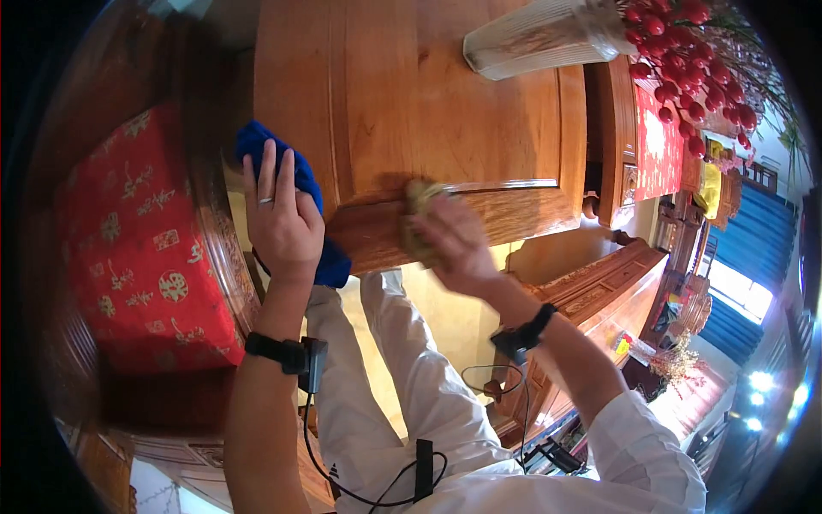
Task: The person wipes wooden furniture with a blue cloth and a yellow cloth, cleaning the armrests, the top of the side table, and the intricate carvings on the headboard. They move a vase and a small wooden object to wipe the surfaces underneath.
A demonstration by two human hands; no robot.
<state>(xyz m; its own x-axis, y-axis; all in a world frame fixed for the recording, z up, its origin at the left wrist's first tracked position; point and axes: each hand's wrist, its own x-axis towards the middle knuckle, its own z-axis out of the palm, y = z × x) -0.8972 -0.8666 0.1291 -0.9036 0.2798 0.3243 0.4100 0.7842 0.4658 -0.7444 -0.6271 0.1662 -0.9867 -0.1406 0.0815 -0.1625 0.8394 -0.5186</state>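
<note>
Head view, 1 moment. Left hand [282, 218] lies flat, fingers spread, on a blue cloth [257, 141] at the left corner of the wooden table [411, 103]. Right hand [454, 244], motion-blurred, appears curled around a tan cloth [421, 199] against the table's front edge. Risk, as judged: a wide sweep across the table could topple the ribbed vase [539, 38] of red berries [685, 51] at its far side. Left of the table lies a red cushion [137, 240]; nothing blocks either hand.

one head-worn fisheye view looks down, seemingly close, at the wooden table [445, 111].
</note>
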